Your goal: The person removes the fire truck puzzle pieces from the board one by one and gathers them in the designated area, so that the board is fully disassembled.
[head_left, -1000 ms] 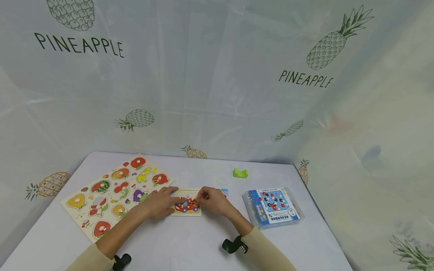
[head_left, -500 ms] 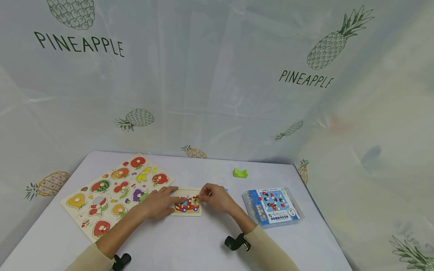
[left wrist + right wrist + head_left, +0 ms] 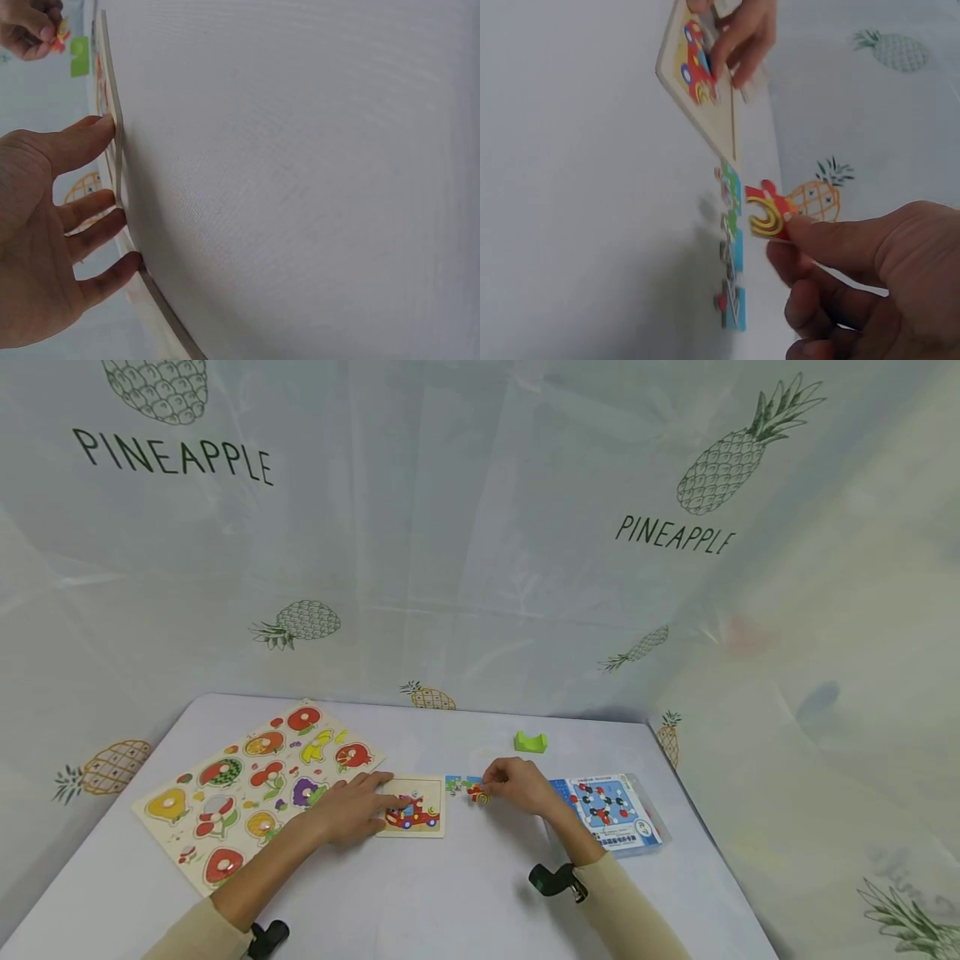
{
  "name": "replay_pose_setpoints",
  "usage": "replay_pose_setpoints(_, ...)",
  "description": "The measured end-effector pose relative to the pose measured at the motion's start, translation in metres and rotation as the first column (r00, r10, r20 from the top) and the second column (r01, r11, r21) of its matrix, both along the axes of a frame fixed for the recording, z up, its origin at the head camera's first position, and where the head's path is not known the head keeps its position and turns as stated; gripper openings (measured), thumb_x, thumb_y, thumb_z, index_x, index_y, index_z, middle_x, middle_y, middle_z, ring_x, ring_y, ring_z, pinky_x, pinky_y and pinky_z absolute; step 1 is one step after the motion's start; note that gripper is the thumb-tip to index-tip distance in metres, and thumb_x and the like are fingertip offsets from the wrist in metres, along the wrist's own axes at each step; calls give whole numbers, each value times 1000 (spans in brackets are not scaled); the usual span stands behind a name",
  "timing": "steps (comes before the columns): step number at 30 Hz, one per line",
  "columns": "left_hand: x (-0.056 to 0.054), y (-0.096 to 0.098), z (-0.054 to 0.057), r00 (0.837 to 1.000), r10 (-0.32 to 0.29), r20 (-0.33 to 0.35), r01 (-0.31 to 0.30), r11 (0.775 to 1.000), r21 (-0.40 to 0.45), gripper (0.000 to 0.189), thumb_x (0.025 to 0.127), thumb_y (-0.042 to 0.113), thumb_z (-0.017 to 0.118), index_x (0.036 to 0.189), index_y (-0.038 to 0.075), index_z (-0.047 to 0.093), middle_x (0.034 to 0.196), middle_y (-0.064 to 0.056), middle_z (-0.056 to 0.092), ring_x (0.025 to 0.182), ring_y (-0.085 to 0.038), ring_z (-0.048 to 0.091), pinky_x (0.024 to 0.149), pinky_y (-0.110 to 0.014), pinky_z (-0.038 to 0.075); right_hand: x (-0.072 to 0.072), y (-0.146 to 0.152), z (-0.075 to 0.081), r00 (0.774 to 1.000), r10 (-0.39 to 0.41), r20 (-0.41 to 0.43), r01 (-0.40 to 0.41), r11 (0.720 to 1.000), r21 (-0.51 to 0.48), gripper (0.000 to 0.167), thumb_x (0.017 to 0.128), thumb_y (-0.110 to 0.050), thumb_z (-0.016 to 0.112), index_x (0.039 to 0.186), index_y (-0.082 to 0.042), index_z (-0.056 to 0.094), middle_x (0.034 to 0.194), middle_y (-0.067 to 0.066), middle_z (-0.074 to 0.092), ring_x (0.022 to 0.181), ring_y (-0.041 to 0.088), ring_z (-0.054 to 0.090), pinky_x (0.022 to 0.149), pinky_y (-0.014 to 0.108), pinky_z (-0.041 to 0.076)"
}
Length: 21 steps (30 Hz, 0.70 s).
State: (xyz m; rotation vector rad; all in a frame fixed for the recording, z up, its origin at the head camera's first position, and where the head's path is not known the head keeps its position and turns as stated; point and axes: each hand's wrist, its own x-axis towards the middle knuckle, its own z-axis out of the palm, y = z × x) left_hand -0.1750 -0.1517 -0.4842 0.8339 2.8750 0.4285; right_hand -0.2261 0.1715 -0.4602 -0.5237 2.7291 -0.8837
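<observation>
My left hand (image 3: 348,810) rests with spread fingers on a small wooden jigsaw tray (image 3: 429,787), its fingertips at the rim and on the red vehicle picture. Several red and blue pieces lie in the tray. To the right, my right hand (image 3: 519,783) pinches a red jigsaw piece (image 3: 769,214) with yellow arcs between thumb and forefinger, raised above the table. Below it in the right wrist view, a row of loose jigsaw pieces (image 3: 733,247) in blue and green lies beside the tray's corner.
A large fruit puzzle board (image 3: 167,835) lies at the left, partly under the left forearm. A green plastic block (image 3: 531,742) stands at the back. At the right, a blue-and-white boxed molecule set (image 3: 611,818) is partly covered by the right forearm.
My right hand has lifted the red piece off the tray's right side and carried it right, over the loose pieces. The left hand stays in place.
</observation>
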Motion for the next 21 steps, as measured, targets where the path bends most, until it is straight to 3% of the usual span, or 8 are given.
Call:
replay_pose_setpoints(6, 0, 0, 1, 1000, 14, 7, -14, 1000, -11, 43, 92, 24, 73, 134, 28, 66, 152, -16, 43, 139, -42, 39, 103, -70, 37, 3, 10, 3, 1000, 24, -10, -23, 996, 90, 5, 90, -10, 74, 87, -9, 70, 77, -5, 63, 69, 12, 53, 63, 27, 44)
replay_pose_setpoints(12, 0, 1, -1, 1000, 9, 8, -9, 1000, -18, 43, 92, 25, 72, 135, 29, 66, 152, -16, 43, 139, -42, 40, 104, -70, 37, 4, 14, -2, 1000, 8, -6, -7, 985, 173, 9, 88, -12, 77, 83, -11, 69, 72, -6, 61, 66, 11, 50, 60, 26, 41)
replay_pose_setpoints(21, 0, 0, -2, 1000, 8, 2, -7, 1000, -21, 44, 93, 25, 72, 136, 31, 65, 153, -15, 43, 140, -41, 39, 104, -70, 37, 1, 14, -9, 999, 1, -34, 6, 980, 200, 10, 87, -9, 77, 83, -12, 69, 75, -4, 62, 68, 13, 52, 59, 28, 42)
